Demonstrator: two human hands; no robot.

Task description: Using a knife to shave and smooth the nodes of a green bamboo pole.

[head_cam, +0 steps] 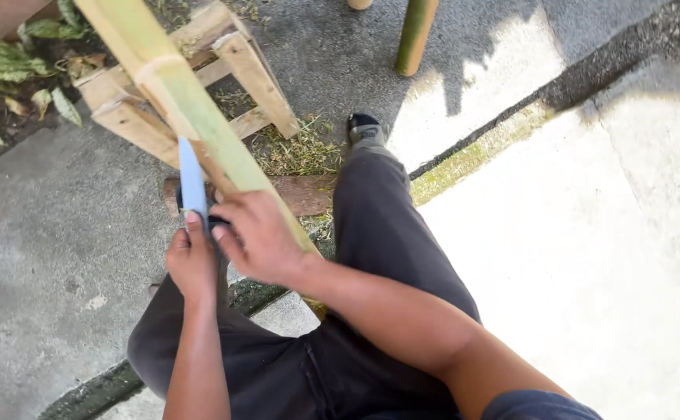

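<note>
A long green bamboo pole (pixel 180 97) runs from the top left down toward my lap. My right hand (pixel 261 237) wraps around its lower end. My left hand (pixel 192 260) grips the dark handle of a knife (pixel 192 180), thumb on the back of the blade. The pale blade points up and lies against the left side of the bamboo, just above my hands. My legs in dark trousers are below, one stretched out ahead with a dark shoe (pixel 365 128).
A rough wooden frame (pixel 239 70) stands under the bamboo on grey concrete. Green shavings (pixel 297 152) lie beside it, and a wooden block (pixel 305 194) lies on the ground. Another bamboo piece (pixel 416 35) stands at the top. Leafy plants (pixel 5 70) grow at the far left.
</note>
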